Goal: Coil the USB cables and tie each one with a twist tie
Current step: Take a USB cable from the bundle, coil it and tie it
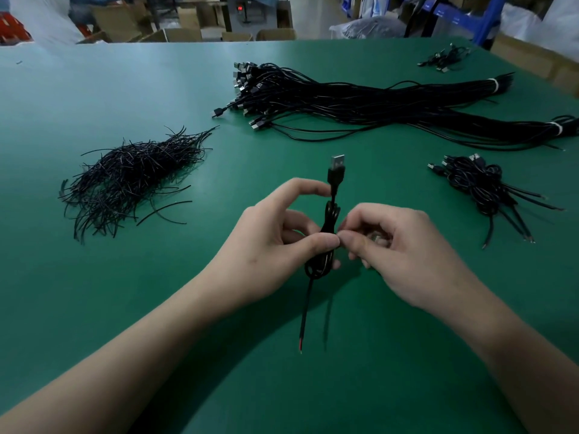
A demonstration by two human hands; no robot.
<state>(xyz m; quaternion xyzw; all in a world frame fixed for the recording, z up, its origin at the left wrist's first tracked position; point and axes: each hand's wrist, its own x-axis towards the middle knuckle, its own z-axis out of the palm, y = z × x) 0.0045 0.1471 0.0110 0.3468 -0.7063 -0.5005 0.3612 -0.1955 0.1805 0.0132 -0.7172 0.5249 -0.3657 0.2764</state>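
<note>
A coiled black USB cable [329, 214] stands upright over the green table [125, 89], its metal plug on top and its bare tail hanging toward me. My left hand [275, 236] grips the coil at its middle, thumb in front and index finger curled against the cable below the plug. My right hand [398, 249] pinches something small at the coil's waist, right against my left thumb. The twist tie itself is hidden between the fingertips. A heap of black twist ties [131, 180] lies to the left.
A large bundle of uncoiled USB cables [360, 101], banded in white at two places, stretches across the far right. Several tied coils [482, 186] lie at the right. A few more cables [445, 57] sit at the far right corner. Cardboard boxes stand beyond the table.
</note>
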